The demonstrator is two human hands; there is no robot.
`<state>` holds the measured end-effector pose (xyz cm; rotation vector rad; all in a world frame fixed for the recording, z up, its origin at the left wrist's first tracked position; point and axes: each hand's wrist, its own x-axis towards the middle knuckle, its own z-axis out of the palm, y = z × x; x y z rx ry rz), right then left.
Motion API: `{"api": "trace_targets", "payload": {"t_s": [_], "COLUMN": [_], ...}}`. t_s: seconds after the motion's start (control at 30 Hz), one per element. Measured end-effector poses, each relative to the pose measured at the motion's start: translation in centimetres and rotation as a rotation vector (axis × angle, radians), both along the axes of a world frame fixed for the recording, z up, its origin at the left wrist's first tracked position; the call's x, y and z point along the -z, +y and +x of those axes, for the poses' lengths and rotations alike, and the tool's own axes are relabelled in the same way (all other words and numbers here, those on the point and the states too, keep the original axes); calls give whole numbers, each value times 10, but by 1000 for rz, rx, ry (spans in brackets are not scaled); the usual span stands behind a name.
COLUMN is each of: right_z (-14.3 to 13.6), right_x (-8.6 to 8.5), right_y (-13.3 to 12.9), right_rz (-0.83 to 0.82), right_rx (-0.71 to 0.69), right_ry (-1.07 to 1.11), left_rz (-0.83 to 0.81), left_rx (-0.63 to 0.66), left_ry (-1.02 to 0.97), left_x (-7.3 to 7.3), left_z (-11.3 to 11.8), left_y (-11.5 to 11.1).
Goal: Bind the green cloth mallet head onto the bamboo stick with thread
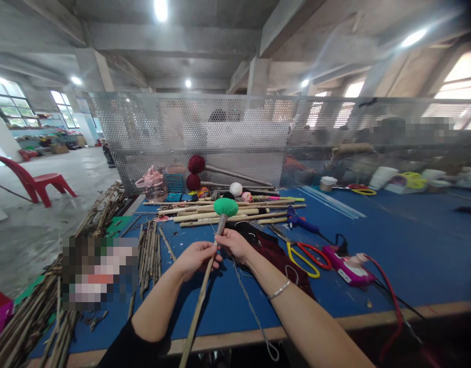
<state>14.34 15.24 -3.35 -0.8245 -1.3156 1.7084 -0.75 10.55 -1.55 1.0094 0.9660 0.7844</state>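
Observation:
A long wooden stick [200, 301] slants up from the table's front edge, topped by a green ball [226, 206] with a grey wrapped neck [221, 225]. My left hand [198, 258] closes its thumb and fingers round the stick below the neck. Just above and to the right, my right hand [234, 245] pinches the stick at the base of the neck; a bracelet is on that wrist. A thin twisted wire [251, 305] hangs down beside the right hand to a loop past the table edge. Dark maroon cloth [273, 250] lies behind the right forearm.
Scissors with red and yellow handles [313, 259], a blue glue gun [302, 221] and a magenta power strip [348, 268] lie right. Several sticks [149, 255] and a twig pile [39, 301] are left. A perforated metal screen [197, 128] stands behind the blue table [423, 245].

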Motion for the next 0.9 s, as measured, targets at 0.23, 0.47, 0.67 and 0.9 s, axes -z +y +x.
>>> {"api": "trace_targets", "payload": {"t_s": [0.23, 0.47, 0.67, 0.9], "right_z": [1, 2, 0, 4], "right_x": [3, -5, -1, 1], "right_y": [2, -3, -3, 1], "right_rz": [14, -10, -8, 32], "right_rx": [18, -76, -14, -82], "right_ry": [-39, 42, -37, 61], "left_rz": [126, -58, 213, 10], "left_rx": [-99, 45, -105, -52], "left_ry": [105, -71, 181, -27], "left_x": [6, 0, 3, -5], "left_z": [1, -2, 3, -2], "left_y": [4, 0, 2, -1]}}
